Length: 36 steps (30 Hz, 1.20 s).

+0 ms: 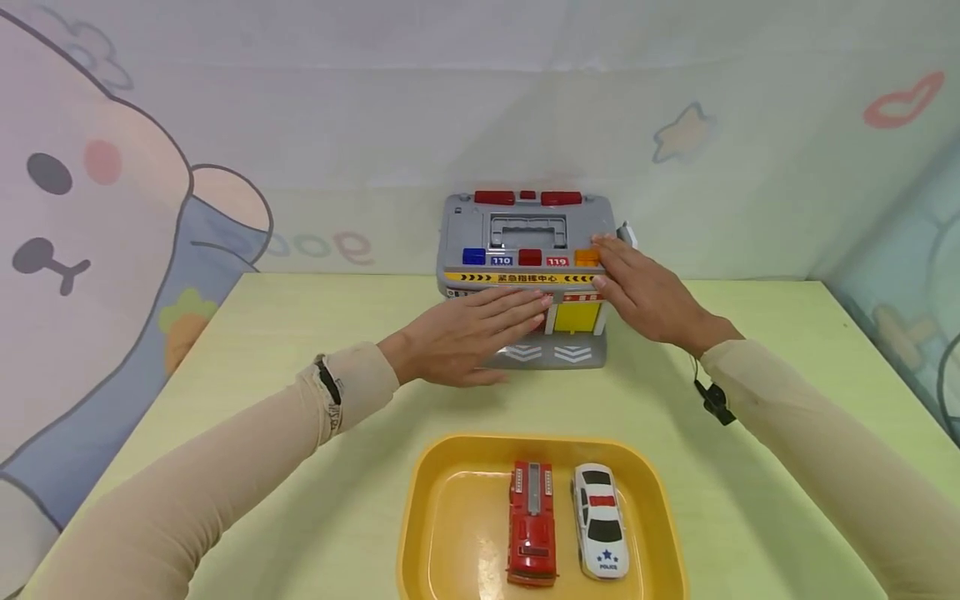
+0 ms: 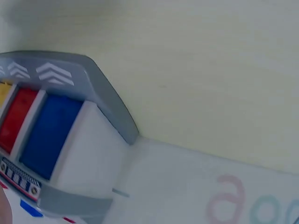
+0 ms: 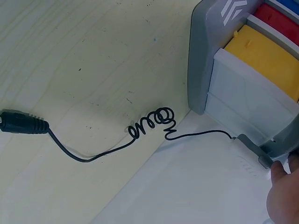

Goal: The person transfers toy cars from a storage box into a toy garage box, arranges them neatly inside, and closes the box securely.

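Note:
A grey toy emergency station [image 1: 465, 221] stands at the back of the table, with a carry handle and coloured lights on its roof. Blue door [image 2: 51, 135], red door [image 2: 17, 116] and yellow door [image 3: 266, 58] line its front, all closed. My left hand [image 1: 472, 333] extends straight fingers across the front, hiding the left doors in the head view. At the roof's right front corner, the fingers of my right hand [image 1: 648, 292] rest by the orange light [image 1: 587, 257]. In the right wrist view that hand's fingertips touch the roof edge.
Near the table's front, a yellow tray [image 1: 450, 454] holds a red toy fire truck [image 1: 532, 533] and a white toy police car [image 1: 602, 525]. A black coiled cord [image 3: 152, 120] with a black plug [image 3: 23, 122] hangs near my right wrist. Behind stands a printed wall cloth [image 1: 360, 125].

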Tool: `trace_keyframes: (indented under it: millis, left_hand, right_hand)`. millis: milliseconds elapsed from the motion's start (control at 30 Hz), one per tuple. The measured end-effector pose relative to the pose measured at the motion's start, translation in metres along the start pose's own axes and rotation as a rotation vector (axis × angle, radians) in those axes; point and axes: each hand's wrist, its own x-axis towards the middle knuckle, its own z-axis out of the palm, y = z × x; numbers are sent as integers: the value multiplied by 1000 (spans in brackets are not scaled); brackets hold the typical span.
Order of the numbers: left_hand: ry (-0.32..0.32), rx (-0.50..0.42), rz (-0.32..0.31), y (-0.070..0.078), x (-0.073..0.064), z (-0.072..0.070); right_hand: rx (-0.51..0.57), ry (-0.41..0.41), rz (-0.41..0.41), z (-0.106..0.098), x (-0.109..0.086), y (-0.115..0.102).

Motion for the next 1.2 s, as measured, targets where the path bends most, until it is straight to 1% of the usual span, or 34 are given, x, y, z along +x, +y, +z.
trace_keyframes:
  millis: [133, 267, 333, 467, 600, 867, 1000, 1200]
  left_hand:
    - [21, -17, -40, -15, -10, -3]
    - [27, -23, -125, -32, -18, -3]
    - [8, -51, -181, -42, -22, -2]
    - [-43, -153, -278, -54, -27, -1]
    - [-70, -240, -333, -56, -26, 0]
    - [-50, -395, -381, -56, -17, -1]
    - [-44, -424, -398, -57, -16, -1]
    - [-53, -439, -415, -60, -14, 1]
  right_hand:
    - [8, -8, 16, -1, 1, 1]
    - [17, -10, 22, 1, 2, 2]
    - [17, -11, 25, 3, 3, 4]
    - [11, -13, 26, 4, 4, 5]
    - [0, -10, 23, 4, 5, 6]
    - [0, -18, 28, 2, 6, 4]
    - [9, -25, 29, 2, 7, 4]
    - [32, -62, 48, 1, 9, 7]
